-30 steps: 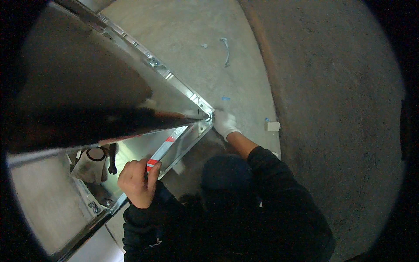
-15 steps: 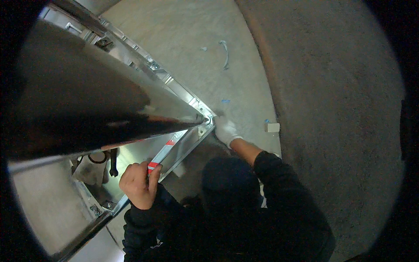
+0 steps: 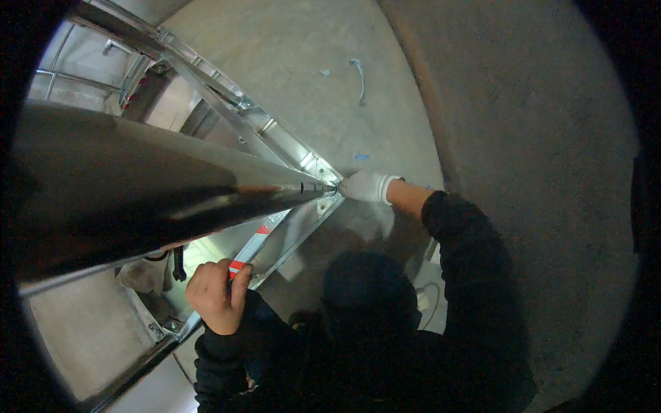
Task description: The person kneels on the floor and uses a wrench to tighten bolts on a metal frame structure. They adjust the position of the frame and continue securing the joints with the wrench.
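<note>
Bare and closed, my left hand grips a silver bar with red bands, which slants up toward a corner of a metal frame. My right hand, in a white glove, is at that corner, beside the foot of a large shiny metal post. Its fingers are drawn together, and whatever lies between them is too small or hidden to tell. The post runs across the left half of the view, narrowing to the corner. Left of my left hand, a dark open-ended wrench hangs or lies near a greyish cloth.
A concrete floor spreads beyond the frame, with a grey strip and a blue scrap on it. A rough dark wall or surface bounds the right side. Near my right arm, a thin cable shows beside something pale.
My right forearm has swung outward and up, with the gloved fingers still at the corner. The post appears shifted lower, uncovering more frame behind it. My left hand keeps its grip on the bar.
</note>
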Demonstrator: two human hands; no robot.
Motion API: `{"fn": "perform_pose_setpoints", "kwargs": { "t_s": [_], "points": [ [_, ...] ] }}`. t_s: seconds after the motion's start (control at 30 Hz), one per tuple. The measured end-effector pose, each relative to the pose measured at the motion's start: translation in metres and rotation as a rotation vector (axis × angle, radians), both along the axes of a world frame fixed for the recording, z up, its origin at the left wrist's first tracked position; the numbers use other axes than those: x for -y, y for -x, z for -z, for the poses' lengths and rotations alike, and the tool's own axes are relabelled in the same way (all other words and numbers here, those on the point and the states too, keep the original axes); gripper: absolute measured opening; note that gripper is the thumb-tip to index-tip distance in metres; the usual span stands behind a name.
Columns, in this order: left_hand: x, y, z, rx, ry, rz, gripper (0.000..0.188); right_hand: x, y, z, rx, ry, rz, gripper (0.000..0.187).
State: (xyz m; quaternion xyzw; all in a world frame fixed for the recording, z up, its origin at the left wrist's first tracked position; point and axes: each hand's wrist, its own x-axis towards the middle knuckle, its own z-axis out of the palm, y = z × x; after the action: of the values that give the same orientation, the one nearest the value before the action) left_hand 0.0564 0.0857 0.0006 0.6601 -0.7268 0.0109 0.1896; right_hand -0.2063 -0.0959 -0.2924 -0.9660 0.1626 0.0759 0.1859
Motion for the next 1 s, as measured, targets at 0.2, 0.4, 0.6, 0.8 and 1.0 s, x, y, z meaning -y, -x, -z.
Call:
{"fn": "perform_pose_setpoints", "kwargs": {
  "t_s": [0.2,0.4,0.6,0.8,1.0],
  "points": [
    [0.004,0.002,-0.001,-0.013,-0.009,-0.020,0.024,0.006,0.015,0.015,0.209,-0.097,0.132,0.014],
    [0.004,0.008,-0.007,0.006,0.001,-0.023,0.025,0.020,0.035,-0.011,-0.061,-0.150,0.575,0.020],
    [0.007,0.007,-0.005,0.001,-0.009,-0.012,0.026,0.000,0.041,0.025,0.079,-0.270,0.887,0.028],
    [0.001,0.003,-0.007,0.156,0.011,0.089,0.023,-0.010,0.047,0.029,0.175,-0.287,1.494,0.036],
    [0.004,0.003,-0.005,0.220,0.130,0.183,0.021,0.013,0.037,0.021,0.169,-0.095,1.286,0.022]
  ]
}}
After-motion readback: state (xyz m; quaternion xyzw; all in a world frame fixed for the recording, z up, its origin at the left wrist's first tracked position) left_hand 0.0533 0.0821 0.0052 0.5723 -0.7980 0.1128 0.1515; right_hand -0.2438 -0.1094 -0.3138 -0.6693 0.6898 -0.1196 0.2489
